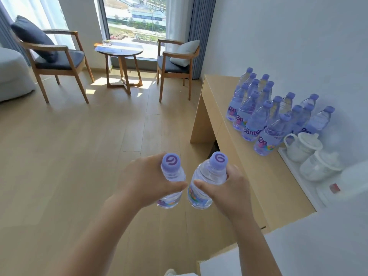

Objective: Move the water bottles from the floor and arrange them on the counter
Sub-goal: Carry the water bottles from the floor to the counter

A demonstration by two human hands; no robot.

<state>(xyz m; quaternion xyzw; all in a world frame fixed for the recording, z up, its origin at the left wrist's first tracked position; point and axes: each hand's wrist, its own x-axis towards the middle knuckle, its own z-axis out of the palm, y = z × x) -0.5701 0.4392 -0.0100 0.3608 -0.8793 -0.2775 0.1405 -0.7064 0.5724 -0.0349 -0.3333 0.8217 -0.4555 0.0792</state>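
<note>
Two bottles point(171, 180) held, one per hand point(147, 180).

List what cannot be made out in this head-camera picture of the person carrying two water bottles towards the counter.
- Floor stock: no bottles visible on the floor; the arms and lower frame edge hide the area near the feet.
- Bottles on the counter: exact count unclear, front ones hide those behind.
- Left-hand bottle: label covered by the left hand.
- White jars: contents washed out by glare.
- Red-marked item: too blurred to identify.
</note>
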